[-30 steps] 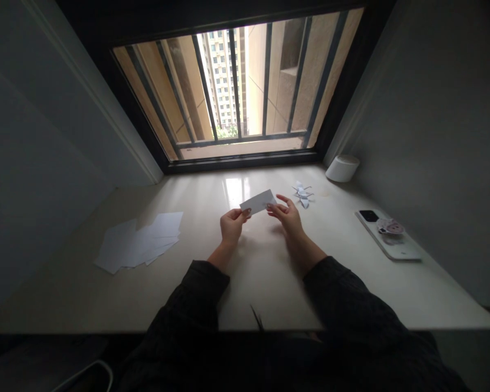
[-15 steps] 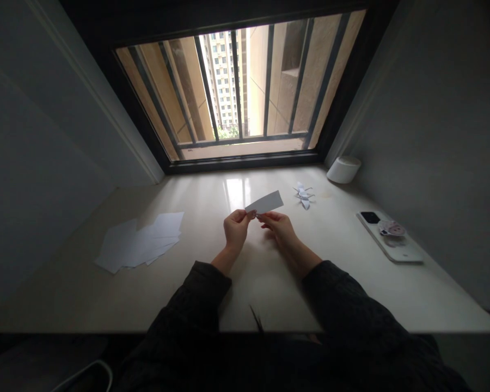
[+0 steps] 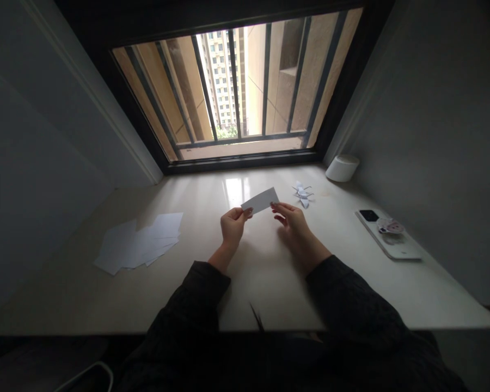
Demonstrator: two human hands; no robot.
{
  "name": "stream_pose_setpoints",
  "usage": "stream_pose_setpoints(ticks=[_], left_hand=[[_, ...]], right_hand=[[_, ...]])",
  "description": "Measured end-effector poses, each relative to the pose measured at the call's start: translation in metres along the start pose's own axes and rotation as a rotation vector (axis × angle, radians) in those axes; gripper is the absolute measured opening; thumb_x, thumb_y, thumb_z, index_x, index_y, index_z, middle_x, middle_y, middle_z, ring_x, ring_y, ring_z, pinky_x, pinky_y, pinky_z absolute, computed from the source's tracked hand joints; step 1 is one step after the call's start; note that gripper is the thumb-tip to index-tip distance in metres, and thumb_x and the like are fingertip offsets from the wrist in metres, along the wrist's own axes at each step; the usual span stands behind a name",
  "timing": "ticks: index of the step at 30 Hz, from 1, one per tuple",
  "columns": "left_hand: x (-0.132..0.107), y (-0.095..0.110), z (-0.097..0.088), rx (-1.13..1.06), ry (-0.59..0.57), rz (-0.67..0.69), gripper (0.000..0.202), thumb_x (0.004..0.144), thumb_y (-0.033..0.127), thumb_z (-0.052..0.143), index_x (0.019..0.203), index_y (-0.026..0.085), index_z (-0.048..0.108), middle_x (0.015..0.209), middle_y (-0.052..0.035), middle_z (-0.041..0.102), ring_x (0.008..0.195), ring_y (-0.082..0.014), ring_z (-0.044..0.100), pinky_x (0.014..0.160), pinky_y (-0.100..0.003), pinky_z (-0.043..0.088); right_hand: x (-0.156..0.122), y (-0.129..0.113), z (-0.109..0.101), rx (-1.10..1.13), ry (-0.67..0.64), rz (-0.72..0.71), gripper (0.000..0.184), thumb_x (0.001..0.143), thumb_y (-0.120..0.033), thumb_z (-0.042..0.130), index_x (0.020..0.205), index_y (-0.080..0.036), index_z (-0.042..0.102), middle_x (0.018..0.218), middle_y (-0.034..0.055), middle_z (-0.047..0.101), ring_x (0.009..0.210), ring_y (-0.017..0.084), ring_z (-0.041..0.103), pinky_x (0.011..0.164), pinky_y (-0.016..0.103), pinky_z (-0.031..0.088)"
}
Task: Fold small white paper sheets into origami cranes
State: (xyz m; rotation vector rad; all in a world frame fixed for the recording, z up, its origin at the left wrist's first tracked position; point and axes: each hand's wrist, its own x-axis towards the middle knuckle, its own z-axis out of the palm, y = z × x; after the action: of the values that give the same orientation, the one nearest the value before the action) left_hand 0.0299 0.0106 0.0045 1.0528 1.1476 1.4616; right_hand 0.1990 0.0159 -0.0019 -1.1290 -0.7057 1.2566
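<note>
A folded strip of white paper [image 3: 260, 200] is held up above the pale tabletop [image 3: 269, 272], in front of the window. My left hand [image 3: 232, 226] pinches its lower left corner between thumb and fingers. My right hand [image 3: 293, 219] touches the strip's lower right end with thumb and fingertips, its fingers curled. Both forearms are in dark sleeves.
A loose pile of white sheets [image 3: 139, 242] lies at the left. A small folded paper figure [image 3: 302, 194] sits behind my right hand. A white round container [image 3: 342, 167] stands at the back right, a phone [image 3: 387, 233] at the right. A barred window [image 3: 237, 87] lies ahead.
My right hand slid from the strip's left end, close to my left hand, back out to its right end. The strip dropped slightly and stays held by my left hand.
</note>
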Motion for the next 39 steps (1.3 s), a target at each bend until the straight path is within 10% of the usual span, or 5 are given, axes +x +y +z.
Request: stream_pose_setpoints(ticks=[26, 32, 39], left_hand=[[0.013, -0.003, -0.015, 0.119, -0.055, 0.127, 0.028, 0.068, 0.044, 0.072, 0.074, 0.017, 0.065, 0.073, -0.0015, 0.066, 0.069, -0.0131, 0.06, 0.065, -0.024, 0.045], [0.011, 0.001, -0.011, 0.001, -0.096, -0.033, 0.044, 0.066, 0.044, 0.075, 0.098, 0.016, 0.065, 0.08, -0.0055, 0.07, 0.079, -0.0183, 0.065, 0.069, -0.029, 0.046], [0.003, -0.005, -0.006, 0.094, -0.223, 0.025, 0.03, 0.063, 0.042, 0.076, 0.077, 0.016, 0.074, 0.081, -0.0076, 0.072, 0.078, -0.0199, 0.064, 0.075, -0.033, 0.046]], right_hand=[[0.002, 0.007, -0.007, -0.594, -0.192, -0.337, 0.041, 0.057, -0.059, 0.075, 0.065, -0.019, 0.07, 0.064, 0.0024, 0.068, 0.054, 0.015, 0.054, 0.05, 0.027, 0.04], [-0.007, 0.014, 0.006, -0.428, -0.178, -0.223, 0.044, 0.063, -0.058, 0.071, 0.076, -0.016, 0.073, 0.069, 0.0071, 0.07, 0.067, 0.02, 0.062, 0.055, 0.028, 0.042], [-0.012, 0.025, 0.014, -0.277, -0.189, -0.171, 0.034, 0.064, -0.05, 0.074, 0.07, -0.017, 0.072, 0.068, 0.0065, 0.07, 0.069, 0.019, 0.062, 0.058, 0.028, 0.041]])
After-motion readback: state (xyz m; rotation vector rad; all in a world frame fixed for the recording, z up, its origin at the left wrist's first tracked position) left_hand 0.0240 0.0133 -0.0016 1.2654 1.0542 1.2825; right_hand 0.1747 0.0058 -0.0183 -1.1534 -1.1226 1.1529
